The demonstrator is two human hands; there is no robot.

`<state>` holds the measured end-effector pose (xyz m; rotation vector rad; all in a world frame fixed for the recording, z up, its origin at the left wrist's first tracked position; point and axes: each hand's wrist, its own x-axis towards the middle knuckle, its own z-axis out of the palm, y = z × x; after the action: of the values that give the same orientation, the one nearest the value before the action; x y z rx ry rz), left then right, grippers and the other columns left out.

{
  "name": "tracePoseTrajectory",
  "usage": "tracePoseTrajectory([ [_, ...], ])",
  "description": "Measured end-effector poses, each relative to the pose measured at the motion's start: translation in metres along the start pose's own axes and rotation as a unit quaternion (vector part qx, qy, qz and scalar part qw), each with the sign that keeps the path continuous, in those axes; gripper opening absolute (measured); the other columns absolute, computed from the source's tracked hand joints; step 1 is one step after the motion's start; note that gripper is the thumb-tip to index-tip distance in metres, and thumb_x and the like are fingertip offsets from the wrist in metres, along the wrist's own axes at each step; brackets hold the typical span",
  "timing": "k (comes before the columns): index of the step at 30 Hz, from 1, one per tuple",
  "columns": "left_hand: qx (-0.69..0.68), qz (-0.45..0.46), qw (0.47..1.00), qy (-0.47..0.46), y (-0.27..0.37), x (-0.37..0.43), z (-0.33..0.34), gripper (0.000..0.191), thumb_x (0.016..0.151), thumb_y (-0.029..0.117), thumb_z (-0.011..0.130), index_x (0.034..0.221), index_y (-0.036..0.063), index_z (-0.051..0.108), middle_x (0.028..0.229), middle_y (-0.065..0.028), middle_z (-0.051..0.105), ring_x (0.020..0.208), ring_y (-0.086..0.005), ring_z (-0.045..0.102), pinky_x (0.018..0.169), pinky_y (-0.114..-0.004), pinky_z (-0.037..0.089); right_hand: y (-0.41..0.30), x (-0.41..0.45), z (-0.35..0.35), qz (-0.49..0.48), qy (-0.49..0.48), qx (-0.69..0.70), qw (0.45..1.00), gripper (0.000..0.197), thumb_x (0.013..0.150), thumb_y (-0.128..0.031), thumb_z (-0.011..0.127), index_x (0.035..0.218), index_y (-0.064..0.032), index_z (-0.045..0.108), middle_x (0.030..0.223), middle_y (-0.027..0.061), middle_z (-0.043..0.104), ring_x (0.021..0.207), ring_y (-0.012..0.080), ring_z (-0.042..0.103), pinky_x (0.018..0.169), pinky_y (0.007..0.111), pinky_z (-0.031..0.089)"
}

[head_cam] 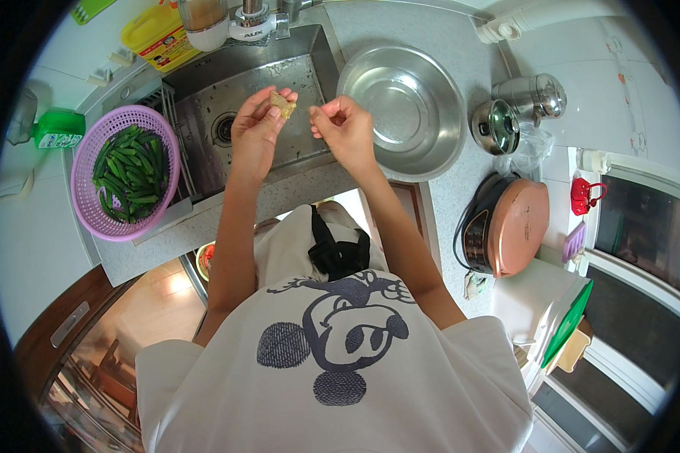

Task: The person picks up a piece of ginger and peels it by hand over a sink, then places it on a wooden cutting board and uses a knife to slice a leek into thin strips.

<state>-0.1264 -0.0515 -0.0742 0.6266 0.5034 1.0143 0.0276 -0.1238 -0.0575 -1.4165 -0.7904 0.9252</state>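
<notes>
Over the steel sink (294,136), my left hand (258,127) holds a small yellowish-brown lump that looks like ginger root (283,104) between thumb and fingers. To its right, apart from the lump, my right hand (347,129) has its thumb and fingertips drawn together. Nothing shows in its fingers, though a tiny bit could be hidden there. Below the hands' level, the sink floor is wet with small scraps, and its drain (222,129) is left of my left wrist. A wide stainless steel basin (399,113) stands on the counter just right of my right hand.
A purple plastic colander (78,170) with okra (127,175) stands left of the sink. Behind are a yellow jug (158,34) and a faucet with filter (253,25). At right are a lidded steel pot (494,127), a steel canister (524,96) and a copper-coloured electric pan (518,226).
</notes>
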Motion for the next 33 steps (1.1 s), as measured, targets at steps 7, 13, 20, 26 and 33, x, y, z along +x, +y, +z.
tracePoseTrajectory([
  [7,-0.041,-0.014,0.999,-0.004,-0.001,0.001,-0.003,0.034,0.097,-0.007,0.053,0.13,-0.001,0.057,0.128,-0.0182,0.063,0.122,-0.0317,0.061,0.107,-0.04,0.048,-0.004,-0.006,0.012,-0.099,0.017,-0.081,0.992,0.009,0.084,0.0,0.069,0.093,0.0026,0.071,0.082,0.0088,0.074,0.072,0.0097,0.068,0.066,0.024,0.055],
  [13,-0.007,-0.008,1.0,-0.009,-0.002,-0.002,0.012,0.035,0.097,-0.006,0.052,0.132,-0.0006,0.055,0.128,-0.0179,0.063,0.122,-0.0301,0.06,0.105,-0.039,0.048,-0.006,-0.002,0.016,-0.029,0.008,0.005,1.0,0.01,0.084,-0.002,0.073,0.092,0.0041,0.074,0.082,0.0083,0.074,0.071,0.0082,0.067,0.066,0.024,0.055],
  [20,-0.005,-0.009,1.0,-0.014,-0.004,-0.003,0.015,0.035,0.097,-0.007,0.052,0.132,-0.0007,0.054,0.128,-0.0176,0.063,0.123,-0.029,0.06,0.104,-0.039,0.049,-0.005,0.0,0.013,-0.004,-0.003,0.046,0.999,0.01,0.085,0.0,0.071,0.093,0.0064,0.073,0.08,0.0087,0.073,0.07,0.009,0.067,0.063,0.023,0.054],
  [26,0.0,0.012,1.0,-0.015,-0.004,0.002,0.008,0.035,0.097,-0.007,0.051,0.131,-0.0003,0.055,0.129,-0.0176,0.062,0.124,-0.0302,0.059,0.106,-0.041,0.049,-0.002,-0.004,0.011,0.046,0.0,0.092,0.995,0.011,0.088,-0.004,0.067,0.085,0.0062,0.07,0.073,0.0076,0.071,0.064,0.0096,0.066,0.059,0.023,0.053],
  [33,-0.011,0.008,1.0,-0.024,0.0,0.003,0.009,0.034,0.098,-0.006,0.05,0.131,-0.0002,0.055,0.129,-0.017,0.061,0.121,-0.0294,0.06,0.105,-0.044,0.051,-0.002,-0.012,0.003,-0.009,-0.036,-0.219,0.975,0.012,0.089,-0.007,0.068,0.086,0.0042,0.069,0.063,0.0093,0.065,0.058,0.013,0.064,0.057,0.026,0.052],
])
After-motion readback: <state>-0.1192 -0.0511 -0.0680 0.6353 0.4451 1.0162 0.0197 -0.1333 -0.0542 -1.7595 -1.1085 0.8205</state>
